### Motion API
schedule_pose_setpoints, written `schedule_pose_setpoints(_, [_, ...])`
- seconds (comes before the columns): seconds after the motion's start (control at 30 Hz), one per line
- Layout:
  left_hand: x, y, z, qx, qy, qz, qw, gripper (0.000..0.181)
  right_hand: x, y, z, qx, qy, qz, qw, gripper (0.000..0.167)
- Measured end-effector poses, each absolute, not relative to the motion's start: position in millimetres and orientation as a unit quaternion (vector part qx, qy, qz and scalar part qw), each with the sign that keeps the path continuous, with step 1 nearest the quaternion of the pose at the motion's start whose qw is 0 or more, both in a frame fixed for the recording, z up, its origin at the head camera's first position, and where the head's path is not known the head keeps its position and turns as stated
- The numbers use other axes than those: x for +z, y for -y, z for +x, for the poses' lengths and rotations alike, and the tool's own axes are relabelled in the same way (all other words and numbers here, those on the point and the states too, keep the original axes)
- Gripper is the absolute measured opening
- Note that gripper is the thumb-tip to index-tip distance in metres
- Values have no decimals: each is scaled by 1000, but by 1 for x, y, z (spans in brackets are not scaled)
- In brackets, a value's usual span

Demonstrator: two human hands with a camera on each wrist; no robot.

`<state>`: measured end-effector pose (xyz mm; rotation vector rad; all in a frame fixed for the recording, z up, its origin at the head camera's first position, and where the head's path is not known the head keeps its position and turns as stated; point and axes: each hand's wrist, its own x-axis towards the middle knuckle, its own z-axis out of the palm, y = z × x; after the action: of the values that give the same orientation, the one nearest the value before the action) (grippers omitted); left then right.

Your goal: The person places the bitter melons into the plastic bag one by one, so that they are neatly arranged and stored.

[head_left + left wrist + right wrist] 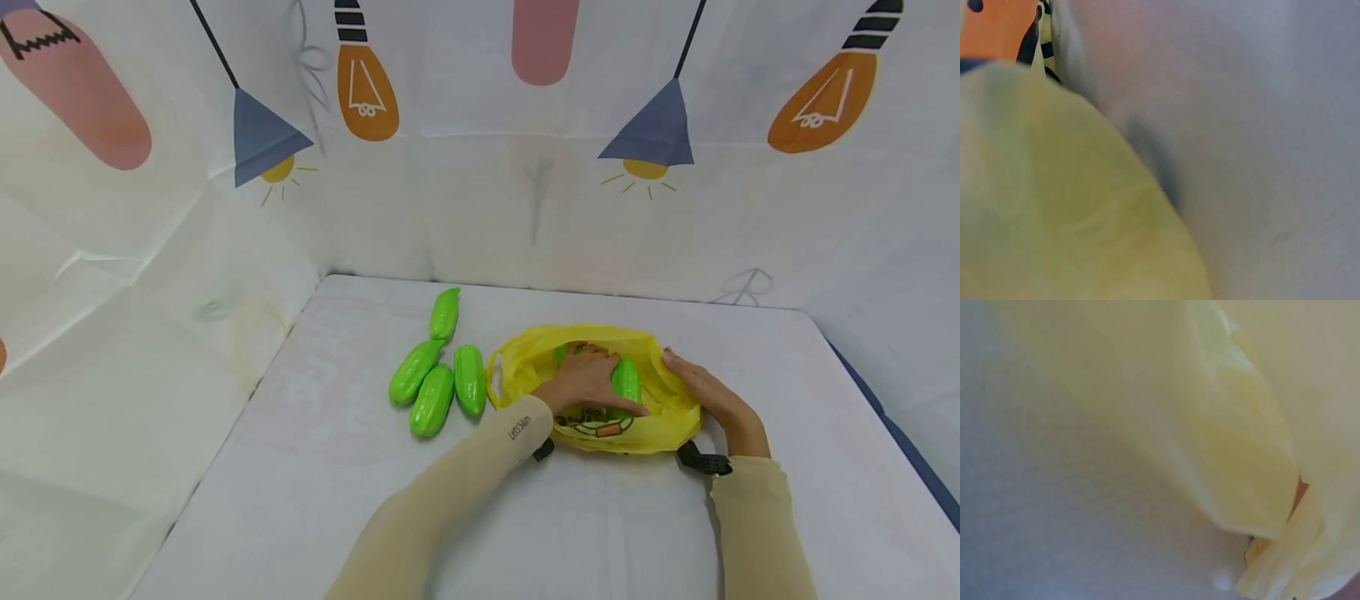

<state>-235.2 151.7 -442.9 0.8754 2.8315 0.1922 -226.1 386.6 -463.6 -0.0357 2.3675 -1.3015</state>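
Observation:
A yellow plastic bag (671, 425) lies on the table with its mouth facing up. Inside it are shiny green toy vegetables, cucumber-like in shape; one green piece (627, 379) shows beside the left hand. My left hand (587, 380) reaches into the bag with spread fingers and thumb, over the green pieces; its fingertips are partly hidden. My right hand (722, 407) rests along the bag's right side, its straight fingers touching the rim; its thumb is hidden. Blurred yellow plastic (1085, 206) fills part of the left wrist view, and bag folds (1235, 437) cover much of the right wrist view.
Left of the bag, several more green toy vegetables (432, 402) lie grouped on the white table (300, 483). A printed white cloth (465, 208) hangs behind the table and along its left side.

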Motion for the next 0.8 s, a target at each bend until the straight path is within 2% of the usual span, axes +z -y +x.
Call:
schedule_pose_setpoints(0.43, [-444,-144,-239,109,-940,305,111,99,-463,-385,-228,-463,-859,-12,219,88])
schedule_pose_setpoints(0.8, [-425,-143,-225,157,-910,368,108,99,-464,-388,-227,-467,-858,-19,215,85])
